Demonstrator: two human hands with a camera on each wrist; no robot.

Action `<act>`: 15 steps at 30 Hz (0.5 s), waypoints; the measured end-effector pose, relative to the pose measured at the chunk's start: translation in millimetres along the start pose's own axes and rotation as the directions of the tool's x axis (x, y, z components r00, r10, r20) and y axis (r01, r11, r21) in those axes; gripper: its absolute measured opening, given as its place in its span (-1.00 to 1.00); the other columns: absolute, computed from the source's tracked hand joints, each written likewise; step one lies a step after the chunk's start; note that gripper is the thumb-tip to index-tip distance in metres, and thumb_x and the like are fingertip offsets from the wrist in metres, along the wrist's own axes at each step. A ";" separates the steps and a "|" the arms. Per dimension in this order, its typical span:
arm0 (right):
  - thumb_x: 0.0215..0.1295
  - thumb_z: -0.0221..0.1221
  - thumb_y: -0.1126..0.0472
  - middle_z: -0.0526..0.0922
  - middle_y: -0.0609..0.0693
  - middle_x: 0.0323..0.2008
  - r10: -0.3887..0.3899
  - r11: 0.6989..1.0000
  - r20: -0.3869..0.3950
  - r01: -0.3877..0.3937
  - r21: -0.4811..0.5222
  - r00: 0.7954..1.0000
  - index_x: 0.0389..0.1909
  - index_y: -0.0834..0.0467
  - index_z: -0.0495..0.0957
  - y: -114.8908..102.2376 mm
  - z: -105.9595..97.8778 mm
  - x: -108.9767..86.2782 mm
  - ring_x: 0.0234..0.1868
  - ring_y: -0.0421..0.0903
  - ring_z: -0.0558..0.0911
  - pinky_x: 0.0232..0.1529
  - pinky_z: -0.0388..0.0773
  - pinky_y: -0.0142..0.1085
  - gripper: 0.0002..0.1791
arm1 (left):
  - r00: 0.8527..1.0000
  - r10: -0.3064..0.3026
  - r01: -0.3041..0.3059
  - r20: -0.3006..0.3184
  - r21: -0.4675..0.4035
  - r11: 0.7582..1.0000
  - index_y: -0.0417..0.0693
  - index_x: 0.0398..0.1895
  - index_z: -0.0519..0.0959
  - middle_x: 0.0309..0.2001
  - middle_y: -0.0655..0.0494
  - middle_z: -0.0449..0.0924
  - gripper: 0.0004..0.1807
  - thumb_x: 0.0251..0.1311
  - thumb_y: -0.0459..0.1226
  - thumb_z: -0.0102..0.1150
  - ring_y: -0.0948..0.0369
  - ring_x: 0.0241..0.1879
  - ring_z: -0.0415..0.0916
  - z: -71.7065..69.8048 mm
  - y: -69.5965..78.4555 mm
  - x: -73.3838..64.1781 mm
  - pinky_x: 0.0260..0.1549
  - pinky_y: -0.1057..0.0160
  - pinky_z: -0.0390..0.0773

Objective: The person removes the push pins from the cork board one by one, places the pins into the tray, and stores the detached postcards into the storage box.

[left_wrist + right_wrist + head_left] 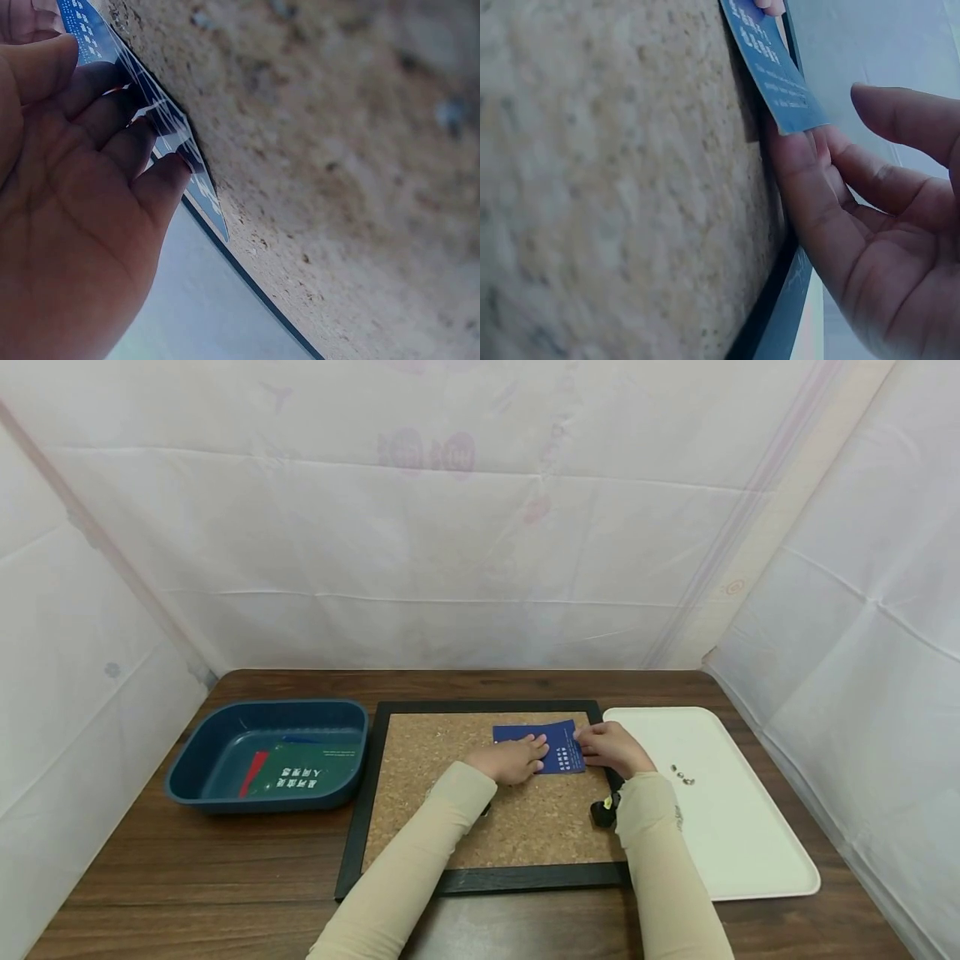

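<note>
A blue card with white print lies on the cork board, towards its far right. Across its left half, my left hand rests with its fingertips on the card; the left wrist view shows those fingers slightly bent against it. My right hand is at the card's right end. In the right wrist view, the fingers touch that end of the card, which tilts up from the cork, and the thumb stands apart from it.
A white tray on the right carries several small shiny metal pieces. To the left, a dark blue basin contains a green and red printed card. The board has a raised black frame. White sheeting encloses the wooden table.
</note>
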State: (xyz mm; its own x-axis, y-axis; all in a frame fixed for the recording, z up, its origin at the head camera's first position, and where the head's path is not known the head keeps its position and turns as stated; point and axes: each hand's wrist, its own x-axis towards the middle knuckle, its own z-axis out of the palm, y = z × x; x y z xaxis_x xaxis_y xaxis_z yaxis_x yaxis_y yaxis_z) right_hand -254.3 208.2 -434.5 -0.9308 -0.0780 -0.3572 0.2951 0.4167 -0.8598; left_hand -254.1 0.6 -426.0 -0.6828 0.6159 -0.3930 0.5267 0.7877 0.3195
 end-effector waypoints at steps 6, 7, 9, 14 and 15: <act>0.38 0.10 0.29 0.63 0.15 -0.24 0.011 0.999 -0.016 -0.012 -0.040 1.000 -0.09 0.47 0.52 -0.5 4.4 -0.1 -0.34 -0.21 0.64 -0.24 0.68 -0.31 -0.72 | 1.000 0.002 -0.002 0.000 0.005 1.000 0.13 0.52 0.02 0.55 0.24 -0.16 -0.45 0.53 -0.05 -0.34 0.25 0.53 -0.19 0.7 -1.0 0.6 0.47 0.16 0.01; 0.36 0.12 0.30 0.63 0.14 -0.27 0.016 0.999 -0.021 -0.017 -0.045 1.000 -0.12 0.46 0.52 -0.6 5.1 0.2 -0.36 -0.22 0.64 -0.27 0.67 -0.32 -0.75 | 1.000 0.003 -0.003 -0.001 0.004 1.000 0.13 0.52 0.02 0.55 0.24 -0.16 -0.45 0.53 -0.05 -0.34 0.25 0.53 -0.19 0.8 -1.1 0.7 0.47 0.17 0.01; 0.33 0.16 0.31 0.63 0.11 -0.31 0.023 0.998 -0.032 -0.025 -0.064 0.999 -0.18 0.43 0.53 -1.2 6.4 0.0 -0.39 -0.24 0.62 -0.33 0.66 -0.35 -0.79 | 1.000 0.005 -0.005 0.000 0.002 1.000 0.12 0.52 0.02 0.55 0.24 -0.16 -0.45 0.53 -0.05 -0.34 0.24 0.53 -0.19 0.9 -1.2 1.0 0.48 0.17 0.00; 0.29 0.19 0.34 0.58 0.04 -0.40 0.031 0.996 -0.050 -0.035 -0.085 0.998 -0.34 0.33 0.49 -1.8 8.4 -0.1 -0.43 -0.24 0.58 -0.42 0.60 -0.40 -0.88 | 1.000 0.007 -0.007 0.001 -0.009 1.000 0.12 0.52 0.02 0.55 0.24 -0.16 -0.45 0.53 -0.05 -0.34 0.24 0.53 -0.19 1.1 -1.8 1.9 0.48 0.17 -0.01; 0.28 0.19 0.34 0.56 0.03 -0.41 0.029 0.996 -0.052 -0.034 -0.087 0.998 -0.36 0.32 0.47 -1.6 8.6 0.0 -0.44 -0.24 0.57 -0.44 0.59 -0.41 -0.89 | 1.000 0.008 -0.008 0.002 -0.012 1.000 0.12 0.52 0.02 0.55 0.24 -0.16 -0.45 0.53 -0.06 -0.34 0.24 0.53 -0.19 1.2 -1.8 2.1 0.48 0.17 -0.01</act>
State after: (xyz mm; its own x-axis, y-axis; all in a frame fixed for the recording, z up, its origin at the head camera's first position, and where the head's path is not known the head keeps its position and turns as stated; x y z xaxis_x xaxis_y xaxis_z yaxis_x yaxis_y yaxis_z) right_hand -253.0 199.7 -436.2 -0.9317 -0.0182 -0.3627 0.3065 0.4966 -0.8121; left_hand -255.9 0.4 -428.4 -0.6778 0.6219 -0.3923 0.5256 0.7829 0.3329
